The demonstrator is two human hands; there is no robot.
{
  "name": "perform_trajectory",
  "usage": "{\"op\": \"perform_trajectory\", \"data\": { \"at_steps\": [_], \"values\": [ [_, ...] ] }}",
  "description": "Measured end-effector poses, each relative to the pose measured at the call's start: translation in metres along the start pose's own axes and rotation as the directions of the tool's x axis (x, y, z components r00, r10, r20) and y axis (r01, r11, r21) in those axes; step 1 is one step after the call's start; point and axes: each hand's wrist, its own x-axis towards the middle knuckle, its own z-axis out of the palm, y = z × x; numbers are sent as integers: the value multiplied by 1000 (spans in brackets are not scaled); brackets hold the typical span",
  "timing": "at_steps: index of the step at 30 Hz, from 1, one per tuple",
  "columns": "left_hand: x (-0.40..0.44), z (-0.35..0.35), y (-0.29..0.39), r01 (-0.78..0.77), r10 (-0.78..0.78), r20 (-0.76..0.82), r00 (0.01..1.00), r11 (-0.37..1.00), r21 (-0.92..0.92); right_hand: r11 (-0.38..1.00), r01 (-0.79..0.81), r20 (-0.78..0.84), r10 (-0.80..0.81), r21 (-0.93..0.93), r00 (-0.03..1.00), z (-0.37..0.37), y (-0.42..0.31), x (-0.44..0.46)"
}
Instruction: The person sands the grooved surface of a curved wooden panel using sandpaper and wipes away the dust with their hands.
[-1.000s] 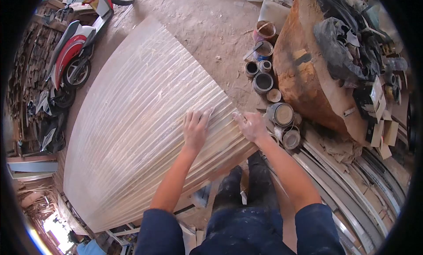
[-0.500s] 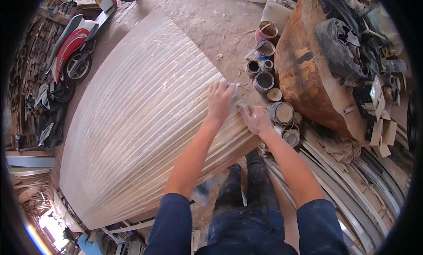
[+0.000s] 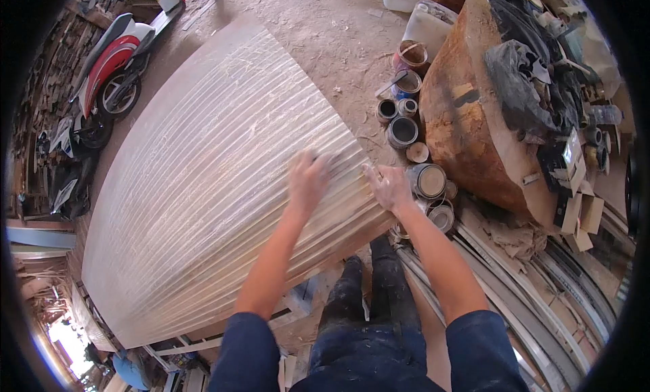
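A large, pale, dusty ribbed panel with a curved outline, built like a small hull of narrow strips, lies in front of me. On its upper face, inward from the right edge, my left hand is curled and smeared by motion. Something greyish shows beside its fingers, too blurred to name. My right hand, whitened with dust, is closed around the panel's right edge, thumb on top; its other fingers are partly hidden.
Several open paint cans stand right of the panel, beside a large brown curved piece carrying black plastic. Long strips lie at lower right. A red and white motorbike stands at upper left near stacked wood.
My left hand has moved from the panel's right edge inward, to the left and down across the strips. My right hand stays at the edge. The view has shifted slightly.
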Motion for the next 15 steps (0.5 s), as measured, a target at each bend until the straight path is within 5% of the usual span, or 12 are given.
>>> {"op": "perform_trajectory", "data": {
  "at_steps": [2,4,6,10,12,13,15],
  "values": [
    [-3,-31,-11,120,-100,247,964,990,-68,1000,23,-10,-23,20,1000,3,4,1],
    [30,-5,0,105,-81,143,986,980,-170,999,2,-2,-2,34,1000,4,5,-4],
    [63,23,7,-91,113,89,990,971,-221,999,-6,-12,7,51,1000,5,2,2],
    [28,-11,-12,-83,88,41,995,990,-112,1000,15,-8,-14,27,1000,5,5,-1],
    [-3,-42,-27,153,-123,249,961,983,-106,1000,3,15,-3,10,1000,2,3,5],
    [3,-34,-22,154,-122,255,959,982,-110,1000,-3,16,3,7,1000,3,4,4],
    [26,-1,-3,-3,12,54,998,985,-171,1000,-3,22,3,-7,1000,6,5,1]
  ]
}}
